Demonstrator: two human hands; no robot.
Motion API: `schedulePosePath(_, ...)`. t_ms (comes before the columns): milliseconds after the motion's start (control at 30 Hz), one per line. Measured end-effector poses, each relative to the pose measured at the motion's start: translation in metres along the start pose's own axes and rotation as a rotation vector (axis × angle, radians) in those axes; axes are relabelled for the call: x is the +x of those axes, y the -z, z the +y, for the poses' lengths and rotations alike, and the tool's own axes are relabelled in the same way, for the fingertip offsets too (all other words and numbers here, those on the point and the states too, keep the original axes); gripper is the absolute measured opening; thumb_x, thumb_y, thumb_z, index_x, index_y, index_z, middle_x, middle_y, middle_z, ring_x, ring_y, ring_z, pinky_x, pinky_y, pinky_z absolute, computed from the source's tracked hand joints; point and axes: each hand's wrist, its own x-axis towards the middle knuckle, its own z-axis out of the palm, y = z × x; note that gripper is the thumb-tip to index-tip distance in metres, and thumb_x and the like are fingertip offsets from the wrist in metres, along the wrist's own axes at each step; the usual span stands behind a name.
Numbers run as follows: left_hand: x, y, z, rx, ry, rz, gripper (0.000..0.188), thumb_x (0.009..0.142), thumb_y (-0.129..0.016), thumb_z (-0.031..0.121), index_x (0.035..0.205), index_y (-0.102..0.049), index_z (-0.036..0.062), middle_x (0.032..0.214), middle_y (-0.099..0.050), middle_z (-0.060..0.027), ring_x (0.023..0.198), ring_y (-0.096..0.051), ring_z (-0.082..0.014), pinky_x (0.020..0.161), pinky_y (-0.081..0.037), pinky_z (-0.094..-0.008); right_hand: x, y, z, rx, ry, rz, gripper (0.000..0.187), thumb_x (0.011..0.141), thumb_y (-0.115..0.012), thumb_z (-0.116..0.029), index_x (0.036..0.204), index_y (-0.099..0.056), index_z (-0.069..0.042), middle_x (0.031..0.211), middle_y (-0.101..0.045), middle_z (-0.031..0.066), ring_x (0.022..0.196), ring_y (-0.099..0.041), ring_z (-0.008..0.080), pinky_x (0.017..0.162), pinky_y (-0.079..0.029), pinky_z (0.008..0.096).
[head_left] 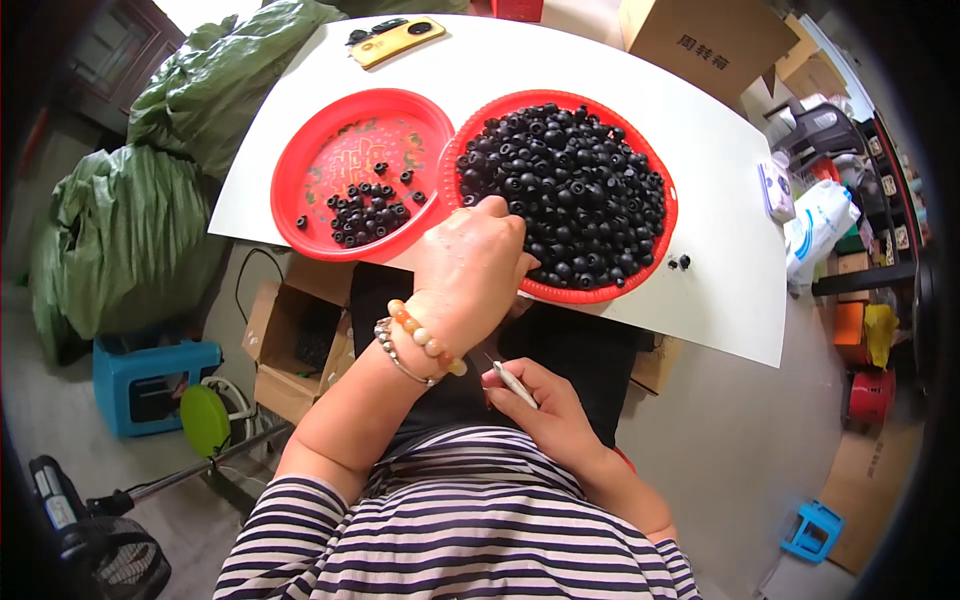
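My left hand (472,258), with beaded bracelets on the wrist, is at the near left edge of a red basin (672,195) heaped with small round black pieces (575,185), some showing a hole. Its fingers are curled and the tips are hidden, so whatever they hold does not show. Lower down, over my lap, my right hand (548,408) grips a slim pale-handled tool (515,384) with a thin pointed tip; its exact kind is unclear. To the left, a shallower red basin (290,190) has a smaller group of the same black pieces (370,212).
Both basins stand on a white table (730,240). A yellow phone-shaped case (400,42) lies at its far edge. Two loose black pieces (680,263) and a tissue pack (776,190) are on the right. Green sacks (120,240), a blue stool (150,385) and an open carton (290,340) stand left.
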Motion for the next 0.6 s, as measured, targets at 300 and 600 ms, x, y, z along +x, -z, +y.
schedulePosePath(300,-0.005,-0.001,-0.008,-0.218,-0.016,0.038,0.016,0.067,-0.068,0.014,0.074,-0.059,0.0030,0.074,-0.053,-0.0075,0.064,-0.056,-0.0239,0.058,-0.045,-0.0339,-0.002,-0.002,0.004,0.016,0.056,0.035,0.019,0.085,-0.058,-0.015,0.100,-0.056,-0.004,0.079,-0.055,0.0003,0.073,-0.048,0.0054,0.068,-0.039,0.0201)
schedulePosePath(600,-0.034,0.018,-0.012,-1.444,0.268,-0.117,0.011,0.079,-0.062,0.004,0.090,-0.058,0.0017,0.081,-0.060,-0.0019,0.057,-0.047,0.0003,0.047,-0.036,-0.0136,-0.008,0.002,-0.013,-0.040,0.130,0.103,0.018,0.082,-0.061,-0.009,0.098,-0.057,-0.003,0.079,-0.056,0.0003,0.071,-0.049,0.0045,0.065,-0.040,0.0197)
